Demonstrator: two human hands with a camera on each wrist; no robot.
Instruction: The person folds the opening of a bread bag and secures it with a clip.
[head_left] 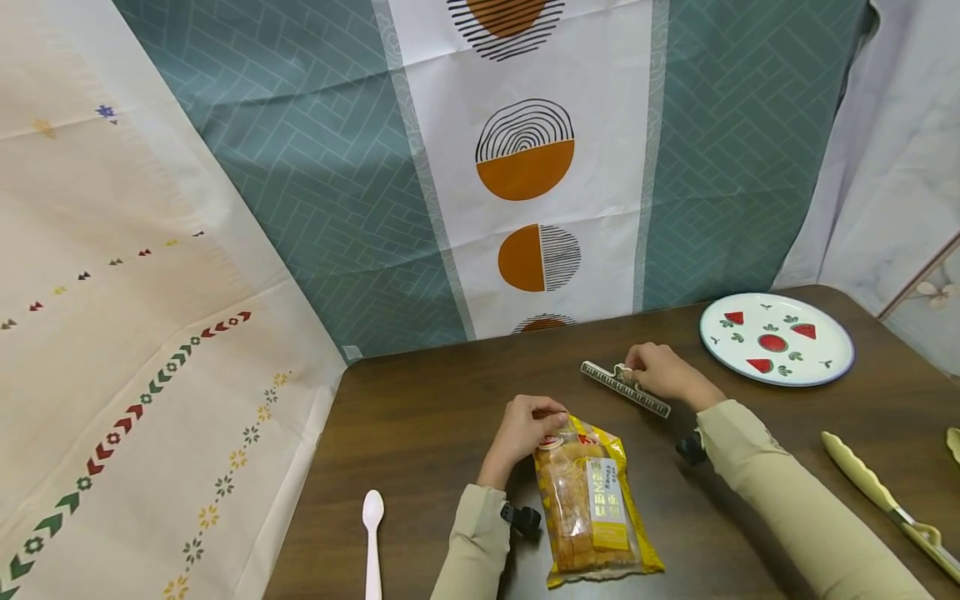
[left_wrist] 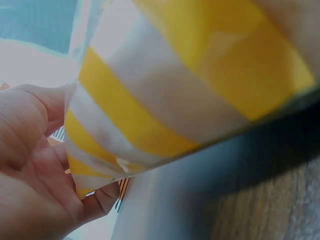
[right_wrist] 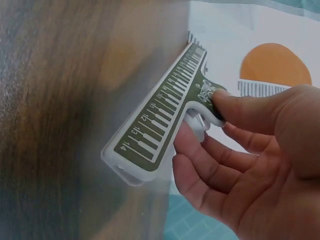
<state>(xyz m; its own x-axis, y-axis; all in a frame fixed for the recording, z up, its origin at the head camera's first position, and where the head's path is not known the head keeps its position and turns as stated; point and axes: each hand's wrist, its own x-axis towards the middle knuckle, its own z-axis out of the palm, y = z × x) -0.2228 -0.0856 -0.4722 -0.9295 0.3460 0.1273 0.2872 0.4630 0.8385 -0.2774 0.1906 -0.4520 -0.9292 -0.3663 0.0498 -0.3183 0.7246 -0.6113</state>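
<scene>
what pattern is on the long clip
The long clip has a white piano-key pattern on olive green, best seen in the right wrist view.

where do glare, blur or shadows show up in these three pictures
Head view: small white glints on the clear front of the bread bag; left wrist view: the bag's near end, upper right, is blurred, and the cloth behind looks washed out; right wrist view: the piano-key clip is sharp enough to read some numbers, with a soft shadow on the wooden table.
</scene>
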